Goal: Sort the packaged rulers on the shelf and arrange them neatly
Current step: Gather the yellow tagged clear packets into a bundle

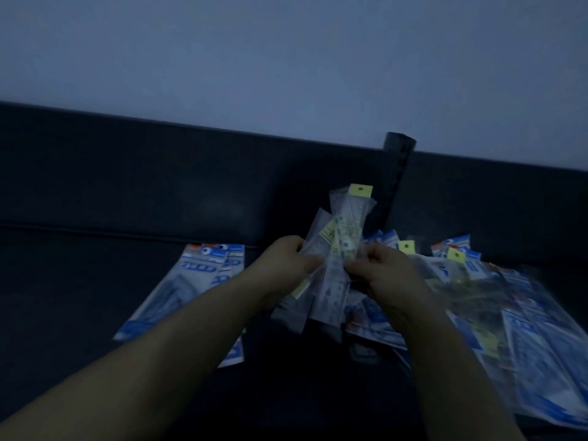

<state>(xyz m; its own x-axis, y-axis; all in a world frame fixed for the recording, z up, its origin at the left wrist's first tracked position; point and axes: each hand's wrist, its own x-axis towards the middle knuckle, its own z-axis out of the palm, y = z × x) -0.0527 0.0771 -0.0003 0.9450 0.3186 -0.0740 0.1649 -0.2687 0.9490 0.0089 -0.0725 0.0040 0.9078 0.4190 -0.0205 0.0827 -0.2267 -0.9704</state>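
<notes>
both hands up over the dark shelf [95, 281], sharing a fanned bundle of clear-sleeved rulers [342, 246] with yellow tags. left hand [286, 259] closed round the bundle's left edge, thumb pressed across the front; right hand [378, 268] curled shut on its right edge. neat blue-packaged stack [191, 281] lying at 9 o'clock of the hands, loose heap [477, 297] spread at 3 o'clock. best done by squaring the sleeves edge to edge, tags all one way, before laying them down apart from the blue ones. dim, blurred; print unreadable.
</notes>
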